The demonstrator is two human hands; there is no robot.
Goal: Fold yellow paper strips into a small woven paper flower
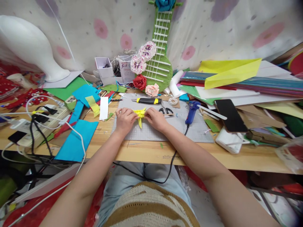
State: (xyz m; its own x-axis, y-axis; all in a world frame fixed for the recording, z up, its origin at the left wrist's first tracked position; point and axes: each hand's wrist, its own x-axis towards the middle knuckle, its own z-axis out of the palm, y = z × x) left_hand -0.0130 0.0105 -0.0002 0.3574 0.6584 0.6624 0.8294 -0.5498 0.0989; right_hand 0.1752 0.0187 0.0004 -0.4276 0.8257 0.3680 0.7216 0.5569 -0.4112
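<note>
A yellow paper flower (140, 114) with pointed petals is held over the grey cutting mat (146, 134). My left hand (126, 119) pinches it from the left, the fingers curled onto its edge. From the other side my right hand (155, 118) grips its right edge between thumb and fingers. Just beyond the hands lie a black-and-yellow utility knife (148, 101) and scissors (166, 111), the scissors partly covered by my right hand. A blue glue gun (192, 112) with a white glue stick rests on the mat to the right.
A green paper guitar (163, 66) with paper flowers stands at the back. On the left are blue paper (78, 142) and a power strip (47, 121) with tangled cables. A black phone (230, 115) lies on a white box (229, 141) at right. The glue gun's cord hangs over the table's front edge.
</note>
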